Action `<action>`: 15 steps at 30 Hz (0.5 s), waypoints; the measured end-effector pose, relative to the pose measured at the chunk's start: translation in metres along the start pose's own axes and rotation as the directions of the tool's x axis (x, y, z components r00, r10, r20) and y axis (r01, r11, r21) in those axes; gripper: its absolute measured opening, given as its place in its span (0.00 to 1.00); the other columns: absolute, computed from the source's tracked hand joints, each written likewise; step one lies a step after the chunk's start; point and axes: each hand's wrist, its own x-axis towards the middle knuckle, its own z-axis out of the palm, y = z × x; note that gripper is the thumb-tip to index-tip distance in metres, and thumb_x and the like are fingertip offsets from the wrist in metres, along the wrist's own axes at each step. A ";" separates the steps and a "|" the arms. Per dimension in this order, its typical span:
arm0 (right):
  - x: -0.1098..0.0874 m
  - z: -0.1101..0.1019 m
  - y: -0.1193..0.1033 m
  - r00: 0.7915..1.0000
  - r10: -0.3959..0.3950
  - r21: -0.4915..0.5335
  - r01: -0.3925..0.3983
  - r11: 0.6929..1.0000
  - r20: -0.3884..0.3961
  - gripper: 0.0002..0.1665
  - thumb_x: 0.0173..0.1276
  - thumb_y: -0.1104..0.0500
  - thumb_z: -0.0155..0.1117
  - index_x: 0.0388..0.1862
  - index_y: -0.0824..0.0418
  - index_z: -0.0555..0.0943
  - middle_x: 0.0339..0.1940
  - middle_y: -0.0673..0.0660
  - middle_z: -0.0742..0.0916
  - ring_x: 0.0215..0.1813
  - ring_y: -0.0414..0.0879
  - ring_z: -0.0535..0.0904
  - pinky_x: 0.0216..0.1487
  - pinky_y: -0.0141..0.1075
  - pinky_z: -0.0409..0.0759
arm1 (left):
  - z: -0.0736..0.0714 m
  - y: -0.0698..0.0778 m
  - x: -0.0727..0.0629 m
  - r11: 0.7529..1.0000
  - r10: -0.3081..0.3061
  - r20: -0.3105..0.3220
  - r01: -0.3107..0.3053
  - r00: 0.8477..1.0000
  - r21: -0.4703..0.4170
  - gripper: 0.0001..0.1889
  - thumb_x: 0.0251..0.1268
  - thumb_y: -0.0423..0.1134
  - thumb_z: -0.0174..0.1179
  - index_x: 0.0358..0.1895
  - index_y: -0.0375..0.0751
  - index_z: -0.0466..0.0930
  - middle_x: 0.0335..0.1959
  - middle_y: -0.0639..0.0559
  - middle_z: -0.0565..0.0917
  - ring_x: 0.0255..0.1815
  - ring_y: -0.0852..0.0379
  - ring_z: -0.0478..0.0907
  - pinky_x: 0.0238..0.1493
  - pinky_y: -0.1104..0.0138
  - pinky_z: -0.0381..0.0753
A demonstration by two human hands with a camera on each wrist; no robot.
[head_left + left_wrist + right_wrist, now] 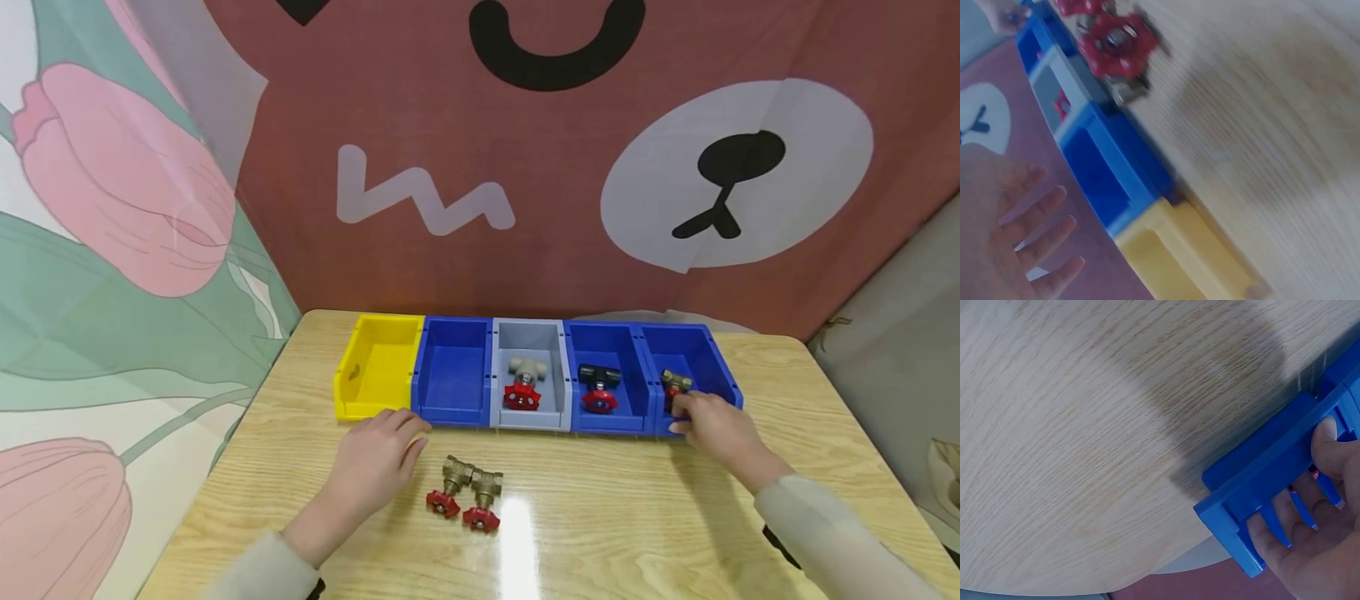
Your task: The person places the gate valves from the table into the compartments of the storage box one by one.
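Observation:
My right hand (pixel 716 429) reaches into the rightmost blue bin (pixel 686 337), its fingers and thumb around the red handwheel of a brass valve (pixel 676 380). Bits of red show between those fingers in the right wrist view, where the hand (pixel 1316 544) hides most of the valve. In front of the yellow bin (pixel 381 367), my left hand (pixel 375 458) hovers with loosely bent fingers and holds nothing. To its right, two brass valves with red handwheels, a left one (pixel 454 477) and a right one (pixel 484 496), lie side by side on the wooden table (pixel 600 517).
Five joined bins line the table's back. A grey bin (pixel 530 333) holds a pale valve with a red handwheel (pixel 523 385); the blue bin beside it holds a black-bodied valve (pixel 600 387). Another blue bin (pixel 453 371) adjoins the yellow one. A printed curtain (pixel 450 275) hangs behind.

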 end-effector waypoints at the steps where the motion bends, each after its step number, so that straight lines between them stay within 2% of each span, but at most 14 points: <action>1: 0.000 0.000 0.001 1.000 0.000 0.001 0.000 1.000 -0.002 0.11 0.57 0.59 0.76 0.30 0.58 0.80 0.31 0.55 0.83 0.35 0.56 0.81 0.31 0.53 0.79 | 0.000 0.004 0.000 1.000 0.020 0.009 -0.020 1.000 -0.009 0.06 0.65 0.40 0.67 0.43 0.49 0.85 0.41 0.56 0.85 0.44 0.52 0.82 0.43 0.58 0.82; 4: -0.001 0.000 0.001 1.000 0.001 0.007 -0.001 1.000 -0.008 0.11 0.57 0.60 0.76 0.30 0.58 0.79 0.31 0.54 0.83 0.35 0.56 0.81 0.31 0.53 0.79 | 0.000 0.014 0.001 0.997 0.071 0.031 -0.070 0.997 -0.038 0.07 0.64 0.42 0.67 0.43 0.50 0.85 0.43 0.57 0.84 0.48 0.53 0.80 0.49 0.58 0.80; 9: -0.001 0.000 0.001 1.000 0.005 0.015 -0.004 1.000 -0.010 0.11 0.57 0.60 0.76 0.29 0.57 0.79 0.31 0.54 0.84 0.35 0.56 0.81 0.31 0.52 0.79 | 0.004 0.026 0.001 0.986 0.148 0.032 -0.145 0.989 -0.080 0.10 0.62 0.43 0.69 0.44 0.49 0.84 0.45 0.56 0.84 0.51 0.53 0.79 0.56 0.56 0.77; 15: -0.001 -0.003 -0.002 1.000 0.012 0.021 -0.012 1.000 0.004 0.10 0.57 0.60 0.76 0.28 0.57 0.80 0.31 0.55 0.84 0.36 0.56 0.81 0.31 0.53 0.79 | 0.014 0.035 0.000 0.980 0.178 0.038 -0.174 0.983 -0.095 0.12 0.60 0.47 0.69 0.45 0.51 0.85 0.47 0.57 0.83 0.53 0.54 0.78 0.58 0.57 0.75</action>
